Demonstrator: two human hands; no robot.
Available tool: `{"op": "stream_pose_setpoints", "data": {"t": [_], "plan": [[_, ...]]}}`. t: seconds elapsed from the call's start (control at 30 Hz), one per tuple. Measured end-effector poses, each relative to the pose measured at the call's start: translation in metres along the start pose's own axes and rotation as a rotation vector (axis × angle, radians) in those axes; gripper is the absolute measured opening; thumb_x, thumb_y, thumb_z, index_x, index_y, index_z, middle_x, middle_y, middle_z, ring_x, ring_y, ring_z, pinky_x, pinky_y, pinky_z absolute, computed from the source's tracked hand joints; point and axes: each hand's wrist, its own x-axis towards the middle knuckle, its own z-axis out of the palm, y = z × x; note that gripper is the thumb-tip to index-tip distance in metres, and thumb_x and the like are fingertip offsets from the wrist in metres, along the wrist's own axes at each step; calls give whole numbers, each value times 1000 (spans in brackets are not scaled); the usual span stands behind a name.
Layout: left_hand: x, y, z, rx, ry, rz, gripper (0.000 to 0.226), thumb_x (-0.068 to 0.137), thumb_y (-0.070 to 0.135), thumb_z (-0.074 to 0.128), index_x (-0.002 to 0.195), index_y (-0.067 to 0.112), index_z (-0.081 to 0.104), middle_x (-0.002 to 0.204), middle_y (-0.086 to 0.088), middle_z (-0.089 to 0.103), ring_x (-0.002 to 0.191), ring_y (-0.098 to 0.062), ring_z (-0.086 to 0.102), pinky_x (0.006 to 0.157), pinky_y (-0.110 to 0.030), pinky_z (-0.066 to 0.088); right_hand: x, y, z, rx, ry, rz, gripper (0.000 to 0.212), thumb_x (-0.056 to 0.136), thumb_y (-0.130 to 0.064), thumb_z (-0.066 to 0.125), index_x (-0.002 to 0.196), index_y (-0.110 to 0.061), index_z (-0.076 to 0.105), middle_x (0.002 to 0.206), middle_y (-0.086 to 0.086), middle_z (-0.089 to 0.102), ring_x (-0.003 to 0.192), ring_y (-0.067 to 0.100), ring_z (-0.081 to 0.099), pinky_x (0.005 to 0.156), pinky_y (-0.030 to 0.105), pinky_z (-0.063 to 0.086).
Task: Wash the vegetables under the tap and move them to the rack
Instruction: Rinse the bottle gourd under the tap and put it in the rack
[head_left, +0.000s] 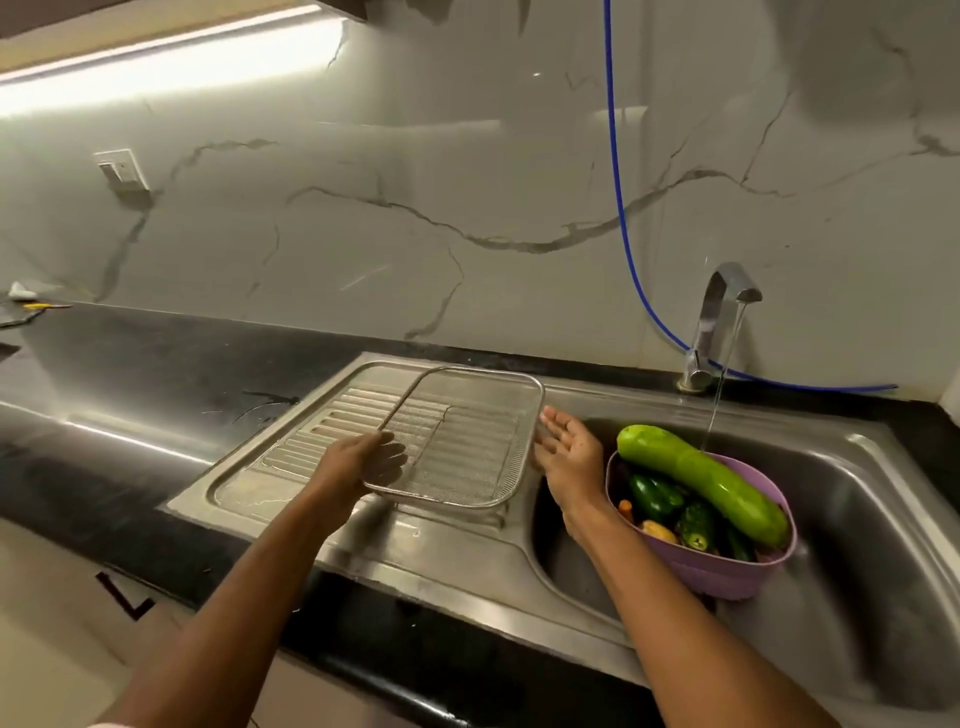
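Two bare forearms reach in from the bottom edge toward a steel sink set in a dark bench (156, 364). On the near left corner of a wire mesh rack (457, 436) rests the left hand (363, 460), its fingers seen through the mesh and lying fairly straight; whether they curl round the rim I cannot tell. At the rack's right edge is the right hand (566, 452), palm up and fingers spread apart, their tips touching or just beside the rim, holding nothing. That rack is a shallow rectangular basket with rounded corners, sitting tilted on the ribbed drainboard (311, 431) left of the basin, and nothing lies in it. Just right of the right wrist, inside the sink basin (883, 519), stands a purple bowl (727, 571) heaped with the vegetables: a long pale-green gourd (701, 480) lies slantwise across its top, overhanging the rim at the far left, and beneath it sit a dark green capsicum (655, 496), a cut cucumber (696, 527), a bit of carrot (626, 506) and a yellowish piece (658, 531). From the chrome tap (719, 322) behind the basin a thin stream of water (719, 395) falls to the bowl's far rim, just beside the gourd. A blue hose (618, 182) hangs down the marble wall and runs behind the tap.
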Motion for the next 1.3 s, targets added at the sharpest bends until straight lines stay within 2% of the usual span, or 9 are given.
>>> {"op": "stream_pose_setpoints", "data": {"t": [0.2,0.33,0.57,0.7,0.83,0.9,1.03,1.17,1.3], "plan": [[-2,22,0,450,34,119,33,103,21,59,128,1,62,122,-22,70,97,-28,74,82,-41,62,-3,15,-4,-159,-63,-20,60,87,24,58,128,-19,57,130,7,66,105,10,69,83,24,60],[-17,35,28,1014,286,531,53,94,39,71,139,15,59,133,-8,67,118,-27,65,96,-46,53,-5,9,-8,-256,23,-53,49,88,13,63,130,-13,61,120,-1,65,81,-4,69,69,16,54],[-74,36,163,819,43,974,29,94,24,72,122,21,69,118,6,72,107,-13,66,94,-34,53,-5,-14,-64,-255,162,-18,24,90,2,67,102,-19,68,91,4,72,78,18,68,64,27,52],[-64,5,248,563,-307,592,16,99,12,63,111,17,72,102,7,72,90,-1,66,76,-12,51,0,-39,-136,-525,237,-10,19,87,-5,69,92,-23,73,83,-3,74,80,17,71,76,33,57],[-28,-44,309,445,-485,-33,13,103,4,54,101,1,66,78,-8,54,57,-7,54,53,-19,42,5,-46,-193,-895,396,-15,18,89,-18,69,103,-28,73,94,-8,75,90,15,71,79,30,55],[-12,-75,330,503,-363,-46,16,101,2,55,108,-3,68,76,-8,57,63,-13,56,55,-23,45,12,-33,-203,-1152,389,-19,33,88,-27,71,121,-30,68,112,-4,73,105,20,68,88,32,54],[-1,-108,353,572,-191,36,26,100,24,58,106,4,74,108,-19,72,106,-36,67,91,-38,53,33,-7,-206,-1448,203,24,68,86,-43,74,147,-34,47,142,3,56,131,28,48,111,41,41],[4,-104,358,639,-171,166,37,101,41,55,98,10,77,102,-15,74,99,-33,68,85,-35,52,46,3,-223,-1503,91,138,89,86,-50,74,160,-35,25,155,9,44,142,33,41,117,45,35],[11,-105,356,611,-196,147,37,101,42,55,100,12,76,101,-13,74,98,-30,68,90,-38,54,50,2,-224,-1503,164,63,78,78,-63,75,145,-40,44,141,1,59,132,27,54,107,44,46]]}}
